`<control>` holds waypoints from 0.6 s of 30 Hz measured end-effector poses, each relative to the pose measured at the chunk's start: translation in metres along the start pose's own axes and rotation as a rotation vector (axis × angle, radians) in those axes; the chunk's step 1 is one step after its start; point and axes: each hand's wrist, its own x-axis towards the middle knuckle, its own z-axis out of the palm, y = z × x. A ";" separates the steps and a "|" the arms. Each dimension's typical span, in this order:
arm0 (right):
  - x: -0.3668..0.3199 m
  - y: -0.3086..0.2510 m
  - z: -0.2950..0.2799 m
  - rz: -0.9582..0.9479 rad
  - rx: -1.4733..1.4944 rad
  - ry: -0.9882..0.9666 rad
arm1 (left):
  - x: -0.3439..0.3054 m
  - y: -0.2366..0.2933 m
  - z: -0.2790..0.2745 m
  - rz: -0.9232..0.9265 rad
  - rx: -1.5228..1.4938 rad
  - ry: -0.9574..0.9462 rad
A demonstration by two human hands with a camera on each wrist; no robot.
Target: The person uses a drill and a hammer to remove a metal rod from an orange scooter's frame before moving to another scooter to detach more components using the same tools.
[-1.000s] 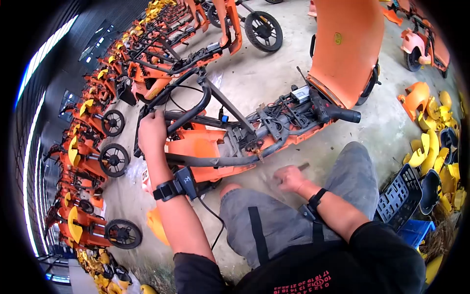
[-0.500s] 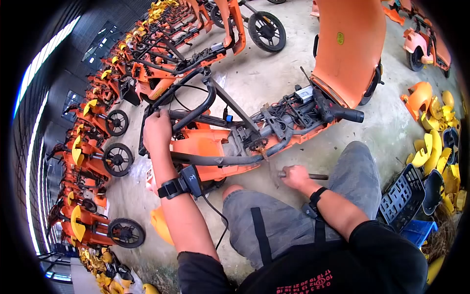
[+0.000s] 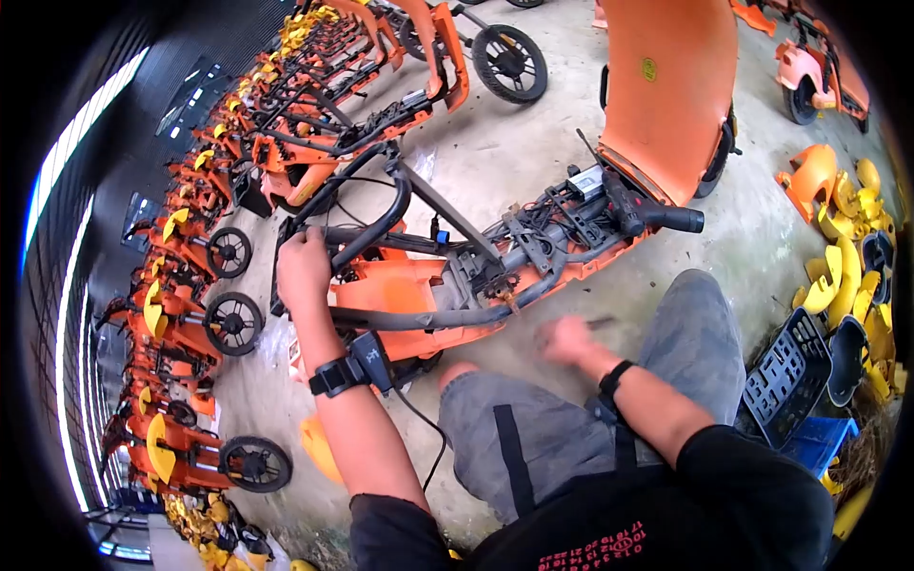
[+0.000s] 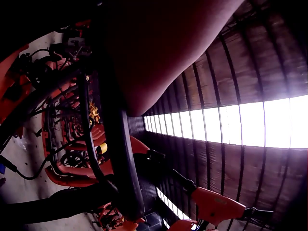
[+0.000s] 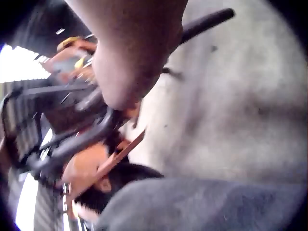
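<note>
An orange scooter body with a dark tubular frame (image 3: 419,317) lies on its side on the floor. At its left end, my left hand (image 3: 305,271) is curled round a black part beside the looped tube (image 3: 386,219). In the left wrist view, a dark bar (image 4: 126,163) runs below the left hand (image 4: 154,53); its fingertips are hidden. My right hand (image 3: 566,341), blurred, grips a dark rod (image 5: 209,25) just below the frame's rusty sprocket (image 3: 502,288). The rod sticks out past the right hand (image 5: 130,62) in the right wrist view; its far end is unclear.
A power drill (image 3: 633,214) rests on the scooter's right part, near an upright orange panel (image 3: 671,105). Rows of orange scooters (image 3: 186,333) stand at left. At right are yellow covers (image 3: 843,276), a black crate (image 3: 785,381) and a blue bin (image 3: 821,445).
My right hand and the rod have shifted slightly and are blurred again, after showing sharply half a second ago. The left hand keeps its hold. The head view has shifted a little.
</note>
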 end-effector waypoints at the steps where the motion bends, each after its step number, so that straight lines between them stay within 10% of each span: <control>1: 0.006 0.017 0.006 0.163 -0.129 0.054 | 0.003 -0.003 0.002 -0.005 0.008 0.001; 11: -0.001 -0.051 -0.004 -0.341 0.164 -0.081 | 0.003 0.000 0.003 -0.005 -0.015 -0.002; 17: -0.003 -0.051 -0.021 -0.472 0.233 -0.129 | 0.007 -0.003 0.004 -0.044 0.016 -0.011; 18: -0.004 -0.035 -0.019 -0.246 0.074 -0.132 | 0.005 -0.001 0.003 -0.048 0.012 -0.010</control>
